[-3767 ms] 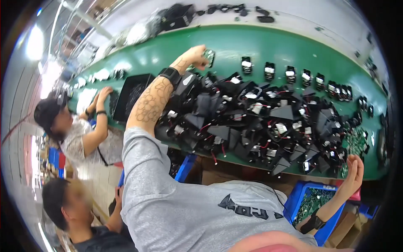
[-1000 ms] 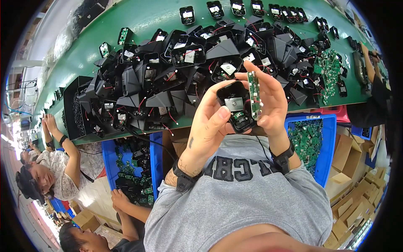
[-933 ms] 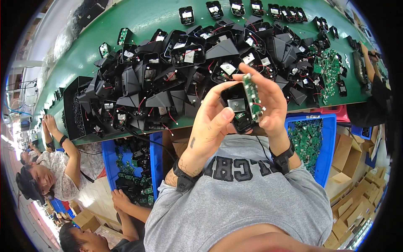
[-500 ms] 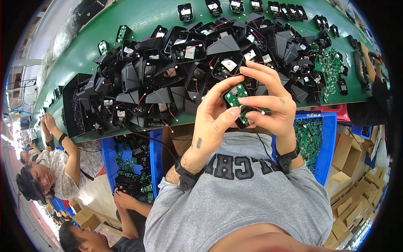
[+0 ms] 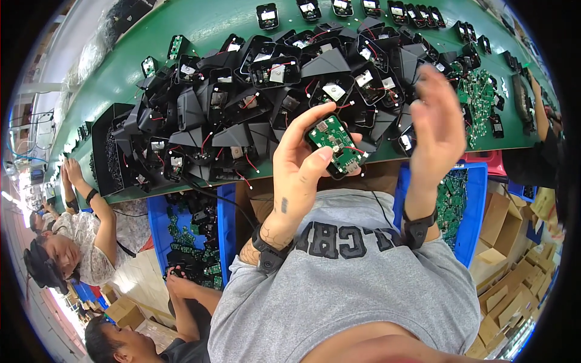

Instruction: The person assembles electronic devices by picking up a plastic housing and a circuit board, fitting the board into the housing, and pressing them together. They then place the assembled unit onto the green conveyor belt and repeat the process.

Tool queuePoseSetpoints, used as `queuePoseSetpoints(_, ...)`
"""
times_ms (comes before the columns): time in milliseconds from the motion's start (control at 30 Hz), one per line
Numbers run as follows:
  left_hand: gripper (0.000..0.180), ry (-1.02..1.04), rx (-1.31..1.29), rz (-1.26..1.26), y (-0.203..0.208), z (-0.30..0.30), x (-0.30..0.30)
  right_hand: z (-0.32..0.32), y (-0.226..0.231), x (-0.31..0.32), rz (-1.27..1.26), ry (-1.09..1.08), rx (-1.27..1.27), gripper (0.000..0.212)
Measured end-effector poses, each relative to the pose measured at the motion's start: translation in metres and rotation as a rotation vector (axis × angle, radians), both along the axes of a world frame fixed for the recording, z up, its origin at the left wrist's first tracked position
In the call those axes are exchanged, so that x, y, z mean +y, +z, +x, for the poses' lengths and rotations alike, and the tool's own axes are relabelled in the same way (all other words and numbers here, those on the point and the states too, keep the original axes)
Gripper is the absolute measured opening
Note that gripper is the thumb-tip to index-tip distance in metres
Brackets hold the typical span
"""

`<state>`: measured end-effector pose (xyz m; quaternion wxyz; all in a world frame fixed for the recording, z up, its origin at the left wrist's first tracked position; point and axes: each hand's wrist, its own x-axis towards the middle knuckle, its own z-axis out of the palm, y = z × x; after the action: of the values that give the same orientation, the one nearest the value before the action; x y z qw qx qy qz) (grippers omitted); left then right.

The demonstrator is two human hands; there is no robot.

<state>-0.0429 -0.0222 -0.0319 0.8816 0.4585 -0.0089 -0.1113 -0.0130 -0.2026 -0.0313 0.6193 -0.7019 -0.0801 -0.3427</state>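
My left hand (image 5: 296, 167) is closed around a small black plastic case holding a green circuit board (image 5: 346, 158). The thumb presses on the board's face, and a short red wire with a white plug lies across it. Off to the right, my right hand (image 5: 437, 130) is raised and apart from the case. It is blurred, with its fingers stretched out and thumb apart, and nothing shows in it. Beyond both hands lies a heap of black plastic housings (image 5: 327, 63), many with red wires and white plugs.
Loose green circuit boards (image 5: 475, 91) lie on the green table (image 5: 212, 24) at the right. Blue bins (image 5: 226, 224) with boards flank me below the table edge. A black box (image 5: 108, 151) of small dark parts stands left. Other people work at my left; cardboard boxes (image 5: 505, 224) stand right.
My right hand has let go of the case and moved right. The left hand keeps hold of it, now shifted slightly left, with more of the board showing.
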Motion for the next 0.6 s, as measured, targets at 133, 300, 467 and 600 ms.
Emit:
queuePoseSetpoints(133,0.058,0.056,0.014,-0.037,0.002,0.001,-0.003,-0.007,0.003,-0.01,-0.202,0.087,0.019,0.025)
queuePoseSetpoints(300,0.051,0.058,-0.07,-0.049,-0.004,0.001,-0.007,-0.015,-0.012,0.011,-0.077,0.406,0.111,0.024)
queuePoseSetpoints(467,0.057,0.085,-0.091,0.119,-0.02,0.001,-0.004,-0.014,-0.015,0.021,0.054,0.472,0.161,0.023)
queuePoseSetpoints(600,0.057,0.122,-0.101,0.135,-0.022,0.002,-0.006,-0.013,-0.018,0.021,0.063,0.49,0.124,0.022)
